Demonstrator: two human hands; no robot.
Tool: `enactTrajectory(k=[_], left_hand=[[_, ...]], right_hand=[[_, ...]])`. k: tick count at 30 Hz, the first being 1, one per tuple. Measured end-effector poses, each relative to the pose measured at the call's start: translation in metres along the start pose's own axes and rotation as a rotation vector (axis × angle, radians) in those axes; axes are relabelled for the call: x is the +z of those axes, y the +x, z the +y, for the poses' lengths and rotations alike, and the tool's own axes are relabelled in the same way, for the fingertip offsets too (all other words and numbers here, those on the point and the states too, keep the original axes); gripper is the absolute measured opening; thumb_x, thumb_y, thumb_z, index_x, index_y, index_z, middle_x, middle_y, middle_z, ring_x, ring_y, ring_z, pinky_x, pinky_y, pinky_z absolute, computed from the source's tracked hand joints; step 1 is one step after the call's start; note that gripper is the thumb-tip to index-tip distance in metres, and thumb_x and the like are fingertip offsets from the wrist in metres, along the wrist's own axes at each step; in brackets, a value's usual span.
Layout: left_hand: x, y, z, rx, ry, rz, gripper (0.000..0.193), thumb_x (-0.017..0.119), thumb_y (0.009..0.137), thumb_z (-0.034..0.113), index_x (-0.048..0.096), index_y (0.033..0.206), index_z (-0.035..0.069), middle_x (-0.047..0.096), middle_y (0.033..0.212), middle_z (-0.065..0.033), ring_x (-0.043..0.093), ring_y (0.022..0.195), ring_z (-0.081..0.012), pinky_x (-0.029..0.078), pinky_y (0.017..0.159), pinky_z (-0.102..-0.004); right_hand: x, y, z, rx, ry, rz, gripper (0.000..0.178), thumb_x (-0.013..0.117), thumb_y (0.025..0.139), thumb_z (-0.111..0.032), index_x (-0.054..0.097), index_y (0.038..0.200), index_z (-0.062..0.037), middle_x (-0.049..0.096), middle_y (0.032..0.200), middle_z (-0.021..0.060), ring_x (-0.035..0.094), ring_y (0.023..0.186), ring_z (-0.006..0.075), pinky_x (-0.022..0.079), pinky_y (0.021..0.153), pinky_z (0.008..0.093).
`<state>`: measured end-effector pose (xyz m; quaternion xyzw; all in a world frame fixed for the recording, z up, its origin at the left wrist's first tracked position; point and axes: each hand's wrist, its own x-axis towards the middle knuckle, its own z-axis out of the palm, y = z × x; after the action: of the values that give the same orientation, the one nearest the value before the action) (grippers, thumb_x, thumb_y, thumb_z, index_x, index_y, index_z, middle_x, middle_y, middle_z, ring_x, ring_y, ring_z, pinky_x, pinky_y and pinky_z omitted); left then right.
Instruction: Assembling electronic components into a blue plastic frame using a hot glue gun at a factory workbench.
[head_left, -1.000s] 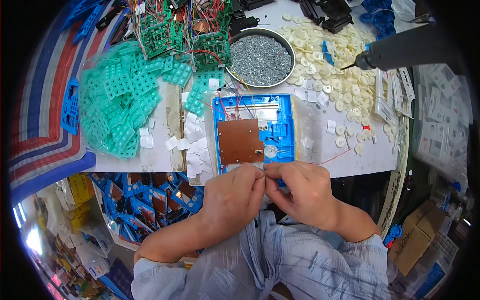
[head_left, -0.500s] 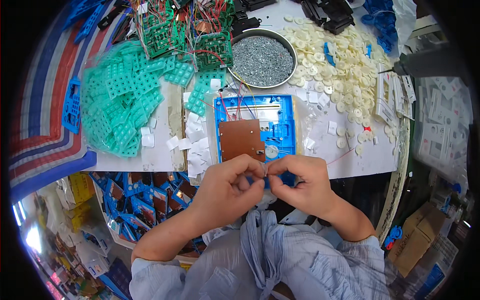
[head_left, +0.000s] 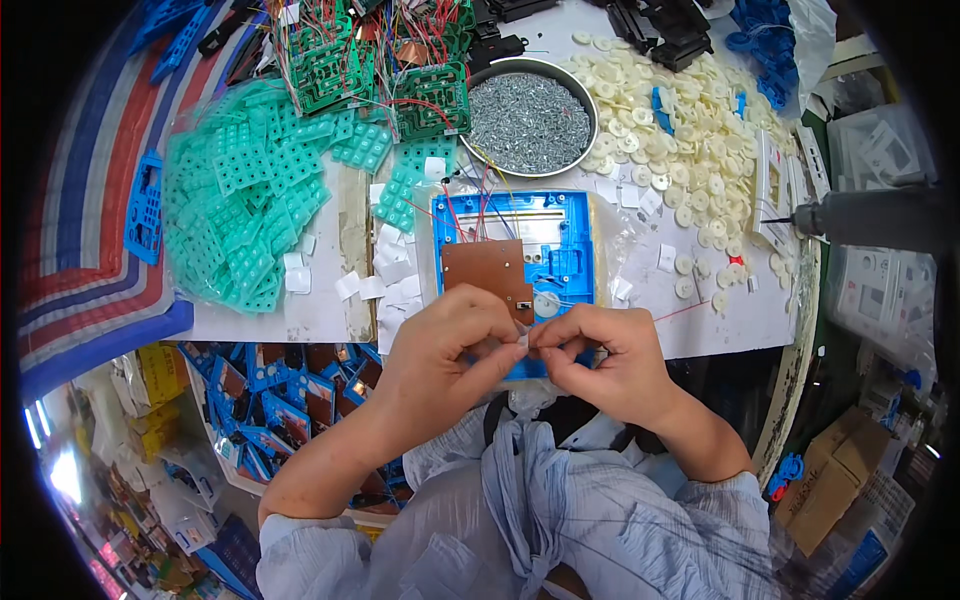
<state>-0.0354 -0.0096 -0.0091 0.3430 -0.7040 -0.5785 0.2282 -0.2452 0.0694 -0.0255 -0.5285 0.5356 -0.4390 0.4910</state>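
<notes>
In front of me lies a blue plastic housing (head_left: 575, 228) with a brown circuit board (head_left: 480, 268) on its left half. Red, blue and yellow wires run from the board's top edge. A round whitish disc (head_left: 546, 304) sits in the housing beside the board's small switch. Over the housing's near edge, the fingertips of my left hand (head_left: 435, 350) pinch a small white piece (head_left: 523, 341). My right hand (head_left: 612, 362) meets it there, thumb and forefinger pressed together at the same piece. My fingers partly cover it, and they hide the housing's lower part.
A round metal tray (head_left: 594, 128) of screws stands behind. Teal rubber keypads (head_left: 240, 190) and green wired boards (head_left: 430, 100) fill the left; cream discs (head_left: 690, 150) lie right. A dark power screwdriver (head_left: 870, 217) juts in at right. Finished-looking blue units (head_left: 285, 415) lie below the table.
Both hands have shifted slightly up over the housing, the left one turning a little, still pinched together. The screwdriver at the right has swung lower and further into view.
</notes>
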Motion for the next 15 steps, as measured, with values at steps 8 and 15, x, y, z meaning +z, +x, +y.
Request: enactTrajectory(k=[8, 15], left_hand=[[0.004, -0.008, 0.002, -0.21, -0.122, 0.05, 0.009, 0.071, 0.093, 0.002, 0.064, 0.097, 0.001, 0.068, 0.104, -0.0074, 0.065, 0.076, -0.0079, 0.051, 0.063, -0.0223], [-0.012, -0.009, -0.017, 0.452, 0.53, 0.045, 0.031, 0.079, 0.074, -0.006, 0.069, 0.102, 0.004, 0.069, 0.097, -0.0054, 0.066, 0.072, -0.0193, 0.052, 0.061, -0.0305]], right_hand=[[0.0, 0.003, -0.006, -0.089, -0.193, -0.029, 0.015, 0.075, 0.082, -0.002, 0.073, 0.096, -0.0034, 0.074, 0.089, 0.0075, 0.068, 0.067, 0.0156, 0.053, 0.059, 0.0281], [0.005, 0.002, -0.003, -0.376, -0.515, -0.004, 0.022, 0.079, 0.075, 0.0, 0.07, 0.094, -0.0039, 0.074, 0.102, 0.0101, 0.069, 0.085, 0.0275, 0.056, 0.07, 0.0344]])
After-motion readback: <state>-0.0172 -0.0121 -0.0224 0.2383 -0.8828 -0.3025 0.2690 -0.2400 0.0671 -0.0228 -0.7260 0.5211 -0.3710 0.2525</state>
